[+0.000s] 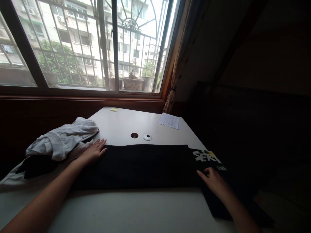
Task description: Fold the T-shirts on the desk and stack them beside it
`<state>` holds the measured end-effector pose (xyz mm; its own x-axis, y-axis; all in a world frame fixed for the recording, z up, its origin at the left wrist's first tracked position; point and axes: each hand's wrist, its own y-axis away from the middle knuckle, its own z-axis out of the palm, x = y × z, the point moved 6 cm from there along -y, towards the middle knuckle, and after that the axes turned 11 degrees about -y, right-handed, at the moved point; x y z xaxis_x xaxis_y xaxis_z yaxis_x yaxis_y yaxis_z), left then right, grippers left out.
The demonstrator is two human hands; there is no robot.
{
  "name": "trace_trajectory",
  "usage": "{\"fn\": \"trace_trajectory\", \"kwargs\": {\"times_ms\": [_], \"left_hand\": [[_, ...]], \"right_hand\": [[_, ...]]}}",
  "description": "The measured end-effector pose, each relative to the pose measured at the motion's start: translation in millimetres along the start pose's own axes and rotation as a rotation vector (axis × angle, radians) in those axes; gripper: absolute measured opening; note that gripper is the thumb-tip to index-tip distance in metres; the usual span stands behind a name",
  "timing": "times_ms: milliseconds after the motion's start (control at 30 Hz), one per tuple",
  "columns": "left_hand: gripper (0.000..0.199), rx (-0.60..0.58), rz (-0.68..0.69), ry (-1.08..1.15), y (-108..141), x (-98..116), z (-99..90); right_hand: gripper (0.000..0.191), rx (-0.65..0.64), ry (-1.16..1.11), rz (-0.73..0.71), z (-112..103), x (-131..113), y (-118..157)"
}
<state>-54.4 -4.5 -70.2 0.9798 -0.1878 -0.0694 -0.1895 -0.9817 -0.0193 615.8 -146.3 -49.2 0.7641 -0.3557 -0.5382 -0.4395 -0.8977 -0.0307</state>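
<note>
A black printed garment, which looks like a T-shirt (145, 166), lies as a long folded strip across the white table. White and yellow lettering shows near its right end, and a loose part spreads beyond the table's right side. My left hand (94, 152) rests flat with fingers stretched on the strip's left end, beside a heap of light grey clothing (65, 137). Over the right end, just below the lettering, is my right hand (213, 181); its thumb and forefinger are apart and I see no cloth between them.
On the white table (121, 210) there is a round cable hole (134, 135) with its white cover (147, 137) alongside. Papers (169, 121) lie at the back right, a yellow note (114, 110) at the back left. A barred window (97, 48) stands behind.
</note>
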Motion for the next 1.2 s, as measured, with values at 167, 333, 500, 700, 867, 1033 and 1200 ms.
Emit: {"fn": "trace_trajectory", "kwargs": {"times_ms": [167, 333, 500, 700, 867, 1033, 1200], "left_hand": [[0.07, 0.053, 0.015, 0.003, 5.3, 1.4, 0.8], [0.071, 0.039, 0.013, 0.022, 11.4, 4.2, -1.3], [0.073, 0.003, 0.037, 0.077, 20.6, 6.2, -5.4], [0.085, 0.022, 0.17, 0.263, 31.6, -1.1, -8.3], [0.086, 0.128, 0.186, 0.323, 37.5, 0.1, -16.5], [0.085, 0.2, 0.161, 0.417, 46.6, 5.5, -34.4], [0.083, 0.219, 0.151, 0.464, 53.9, 8.7, -49.0]], "right_hand": [[0.05, -0.031, -0.092, 0.071, -4.7, 8.4, 14.3], [0.041, 0.046, -0.358, -0.052, -17.9, -4.5, 22.7], [0.036, 0.075, -0.846, 0.071, -26.9, -4.4, 37.4], [0.035, 0.188, -1.134, 0.257, -30.4, 17.5, 44.9], [0.04, 0.301, -1.164, 0.246, -39.9, 14.0, 44.8], [0.047, 0.376, -1.148, 0.123, -49.5, -46.2, 48.5], [0.048, 0.296, -1.067, -0.075, -36.5, -150.3, 56.6]]}}
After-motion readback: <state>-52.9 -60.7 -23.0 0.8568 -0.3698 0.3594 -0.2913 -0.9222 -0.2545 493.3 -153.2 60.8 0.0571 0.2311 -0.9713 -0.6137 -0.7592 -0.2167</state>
